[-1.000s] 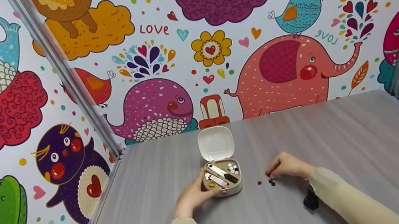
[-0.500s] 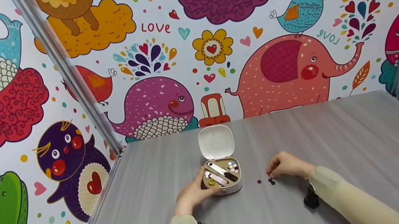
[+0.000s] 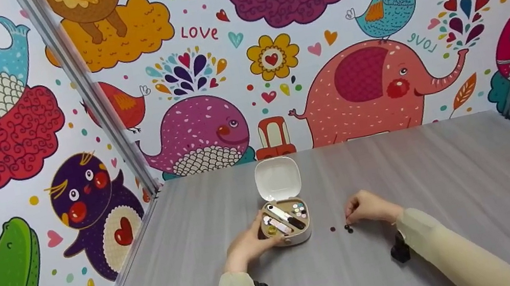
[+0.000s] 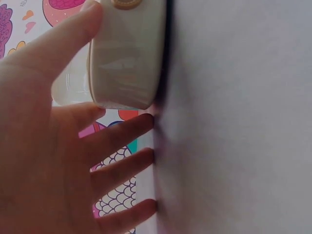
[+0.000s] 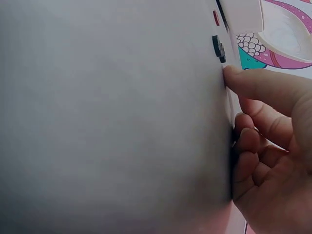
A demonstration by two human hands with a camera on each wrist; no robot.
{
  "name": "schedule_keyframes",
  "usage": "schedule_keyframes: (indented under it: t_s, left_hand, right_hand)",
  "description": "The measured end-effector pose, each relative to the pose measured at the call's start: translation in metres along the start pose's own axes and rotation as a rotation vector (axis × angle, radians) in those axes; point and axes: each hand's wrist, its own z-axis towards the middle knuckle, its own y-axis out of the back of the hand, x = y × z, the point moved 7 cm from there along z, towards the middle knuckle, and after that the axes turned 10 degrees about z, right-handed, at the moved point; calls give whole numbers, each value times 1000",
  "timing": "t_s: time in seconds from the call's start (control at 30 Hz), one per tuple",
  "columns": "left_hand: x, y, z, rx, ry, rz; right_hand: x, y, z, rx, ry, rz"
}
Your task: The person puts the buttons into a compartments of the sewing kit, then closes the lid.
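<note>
While left hand grips box, right hand curls its fingers at two o'clock of black discs, pinch unclear; rims likely the surest hold.

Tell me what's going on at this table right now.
A person's left hand grips an open white box, its lid raised. Small discs and a slim white-and-black tool lie inside. The right hand is down at the table, its thumb close to some dark discs; a reddish disc lies between those and the box. Whether that hand holds anything, I can't tell.
</note>
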Motion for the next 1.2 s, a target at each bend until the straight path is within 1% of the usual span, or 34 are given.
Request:
schedule_keyframes:
  t_s: [0.27,0.4,0.53,0.63,0.8,1.03,1.13,1.2]
  left_hand:
    - [0,2,0,2,5,-4]
    - [0,3,1,-1,8,4]
    - [0,2,1,-1,9,11]
    - [1,0,2,0,12,12]
    - [3,-2,2,-3,16,15]
    - [4,-2,2,-4,7,-3]
    - [3,-2,2,0,11,-10]
    - [2,-2,2,1,10,-8]
  right_hand:
    - [2,3,0,1,-14,-2]
    - [4,6,1,8,-25,29]
    - [2,10,1,-7,-48,68]
    - [2,14,1,-28,-55,64]
    - [7,21,2,-52,-27,48]
    - [21,28,3,-42,20,69]
    - [26,31,4,-53,8,52]
    - [27,34,6,-66,-15,26]
